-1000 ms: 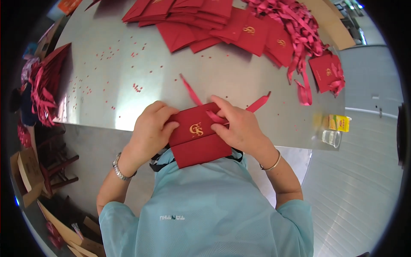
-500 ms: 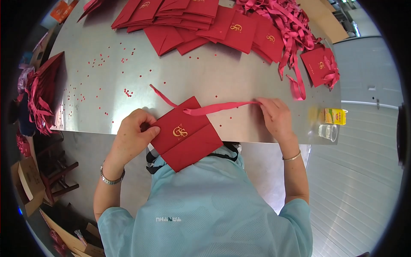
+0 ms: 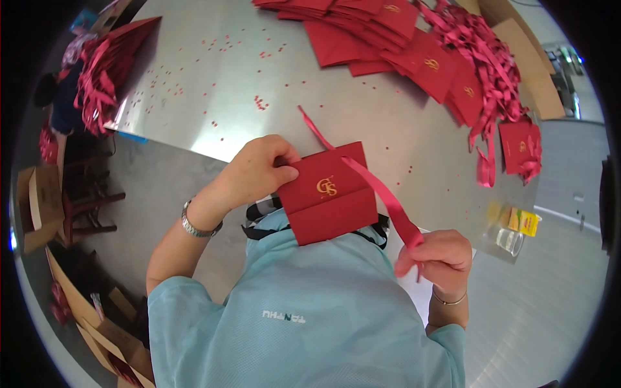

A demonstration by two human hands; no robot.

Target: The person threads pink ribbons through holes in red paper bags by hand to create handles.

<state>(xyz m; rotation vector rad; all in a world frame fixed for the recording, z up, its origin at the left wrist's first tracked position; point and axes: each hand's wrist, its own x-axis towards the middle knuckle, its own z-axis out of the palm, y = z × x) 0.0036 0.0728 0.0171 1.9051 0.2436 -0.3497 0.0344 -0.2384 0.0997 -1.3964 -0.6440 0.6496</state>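
A flat-folded red paper gift bag [image 3: 333, 216] with a gold monogram lies at the table's front edge, against my waist. My left hand [image 3: 257, 169] pinches its upper left edge between thumb and fingers. Through the bag's upper part runs a pink-red ribbon [image 3: 391, 200]; one short end sticks up beyond the far edge. The ribbon's long end slants down to the right into my right hand [image 3: 443, 260], whose fingers are closed on it near the tip. A small tail of ribbon pokes out under those fingers.
Stacked red gift bags [image 3: 362, 32] cover the table's far side, with a heap of ribbons [image 3: 488, 58] beside them. Ribboned bags [image 3: 107, 77] stand at the left edge. Small red paper dots [image 3: 261, 103] are scattered about. A clear cup [image 3: 510, 241] and yellow box [image 3: 524, 222] sit at right.
My right hand has come down and nearer, drawing the ribbon from level to a downward slant. The bag has turned straighter, still in my left hand. The whole view has shifted.
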